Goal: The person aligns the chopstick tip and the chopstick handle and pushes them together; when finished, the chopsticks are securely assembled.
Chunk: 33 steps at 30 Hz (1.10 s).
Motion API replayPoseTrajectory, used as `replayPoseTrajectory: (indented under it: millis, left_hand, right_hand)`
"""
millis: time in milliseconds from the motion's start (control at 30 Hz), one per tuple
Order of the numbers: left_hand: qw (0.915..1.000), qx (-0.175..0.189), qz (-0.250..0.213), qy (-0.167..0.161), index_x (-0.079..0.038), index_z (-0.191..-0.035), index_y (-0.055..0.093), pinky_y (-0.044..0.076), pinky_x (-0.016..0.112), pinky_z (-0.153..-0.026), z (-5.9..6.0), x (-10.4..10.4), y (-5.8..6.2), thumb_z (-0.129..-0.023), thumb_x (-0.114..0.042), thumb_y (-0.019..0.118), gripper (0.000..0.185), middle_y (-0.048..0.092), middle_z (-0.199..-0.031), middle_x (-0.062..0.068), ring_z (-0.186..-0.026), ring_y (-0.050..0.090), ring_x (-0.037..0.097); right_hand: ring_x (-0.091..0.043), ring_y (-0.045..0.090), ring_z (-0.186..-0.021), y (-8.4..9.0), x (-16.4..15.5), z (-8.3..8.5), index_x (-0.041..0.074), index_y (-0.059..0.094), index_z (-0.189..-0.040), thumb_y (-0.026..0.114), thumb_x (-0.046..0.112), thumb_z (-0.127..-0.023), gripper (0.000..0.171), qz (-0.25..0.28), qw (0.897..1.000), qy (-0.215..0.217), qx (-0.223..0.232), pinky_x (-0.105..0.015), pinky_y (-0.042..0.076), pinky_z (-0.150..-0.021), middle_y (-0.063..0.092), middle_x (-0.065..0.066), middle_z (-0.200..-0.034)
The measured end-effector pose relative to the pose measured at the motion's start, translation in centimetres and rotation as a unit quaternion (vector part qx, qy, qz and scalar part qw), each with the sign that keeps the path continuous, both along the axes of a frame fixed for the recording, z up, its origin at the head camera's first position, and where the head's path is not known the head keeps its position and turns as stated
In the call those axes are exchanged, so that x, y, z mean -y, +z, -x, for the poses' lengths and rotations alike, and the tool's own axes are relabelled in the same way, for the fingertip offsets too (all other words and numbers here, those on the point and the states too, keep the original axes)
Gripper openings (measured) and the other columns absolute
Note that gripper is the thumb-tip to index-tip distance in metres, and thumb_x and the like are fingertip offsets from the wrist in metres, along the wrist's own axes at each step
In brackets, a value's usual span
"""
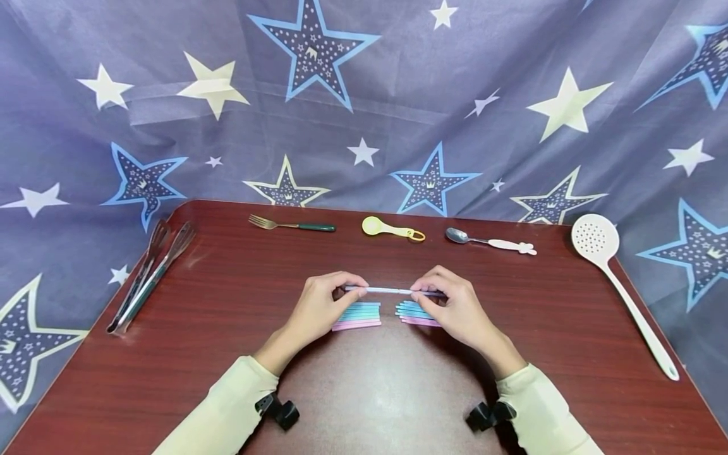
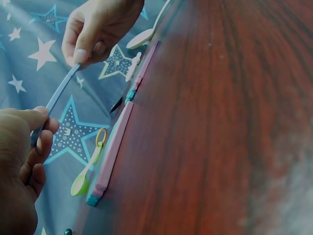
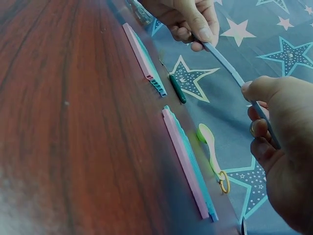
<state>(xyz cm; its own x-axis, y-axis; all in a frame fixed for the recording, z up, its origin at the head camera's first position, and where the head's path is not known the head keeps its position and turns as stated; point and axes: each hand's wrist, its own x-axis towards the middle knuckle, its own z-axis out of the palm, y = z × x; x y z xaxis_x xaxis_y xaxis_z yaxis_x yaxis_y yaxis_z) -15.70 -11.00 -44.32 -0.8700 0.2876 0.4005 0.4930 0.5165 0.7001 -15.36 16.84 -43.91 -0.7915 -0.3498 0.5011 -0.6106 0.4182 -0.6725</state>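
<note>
Two hands share one slim stick point(image 1: 382, 290) in the head view. The left hand point(image 1: 324, 302) pinches it toward one end, and the right hand point(image 1: 455, 303) pinches it toward the other, I'd guess to leave the middle bare and straight. Just nearer the person than each hand's fingertips lies a set of sticks on the bench point(image 1: 375, 392), the left row point(image 1: 364, 314) and the right row point(image 1: 418, 314), seemingly placed so each hand has a short reach. Well beyond the hands are a fork point(image 1: 315, 227), a measuring spoon point(image 1: 392, 229) and a spoon point(image 1: 500, 245); tongs point(image 1: 150, 281) lie out past the left hand, a skimmer point(image 1: 631, 297) past the right.

From the left wrist, the stick slants away from the left hand's thumb and bent fingers up to the right hand's pinch, both rows lying beside it.

From the right wrist, a faint seam shows in the stick just ahead of the right thumb; gripping that close probably steadies the joint.
</note>
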Motion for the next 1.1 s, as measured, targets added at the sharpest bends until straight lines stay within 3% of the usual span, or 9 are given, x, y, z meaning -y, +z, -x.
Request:
replayPoseTrajectory:
  millis: [500,733,1100]
  left_hand:
    - [0.9999,0.007,-0.008,-0.009,-0.021,-0.096,0.080,0.042,0.021,-0.062,-0.35,-0.50,-0.32,-0.090,-0.021,0.082,0.006,0.077,-0.089,-0.008,-0.069,0.053,0.005]
    - [0.9999,0.007,-0.005,-0.010,-0.021,-0.095,0.080,0.042,0.020,-0.062,-0.39,-0.56,-0.32,-0.090,-0.021,0.081,0.005,0.077,-0.090,-0.007,-0.070,0.054,0.005]
    - [0.9999,0.007,-0.004,-0.015,-0.021,-0.097,0.080,0.046,0.022,-0.066,-0.31,-0.58,-0.57,-0.091,-0.021,0.080,0.005,0.078,-0.094,-0.007,-0.075,0.057,0.005]
  right_hand:
    - [-0.006,0.063,-0.083,-0.48,0.56,-0.09,0.014,0.077,-0.094,0.080,0.003,-0.087,0.013,-0.003,1.000,0.006,-0.010,-0.017,0.050,-0.072,0.069,0.005,-0.091]
    - [-0.006,0.063,-0.085,-0.72,0.76,-0.23,0.009,0.076,-0.094,0.078,0.010,-0.091,0.004,-0.007,1.000,0.006,-0.001,-0.014,0.049,-0.075,0.068,0.004,-0.092]
    - [-0.007,0.065,-0.084,-0.67,0.66,-0.10,0.013,0.077,-0.094,0.081,0.002,-0.086,0.014,-0.007,1.000,0.005,-0.010,-0.015,0.051,-0.077,0.070,0.005,-0.091]
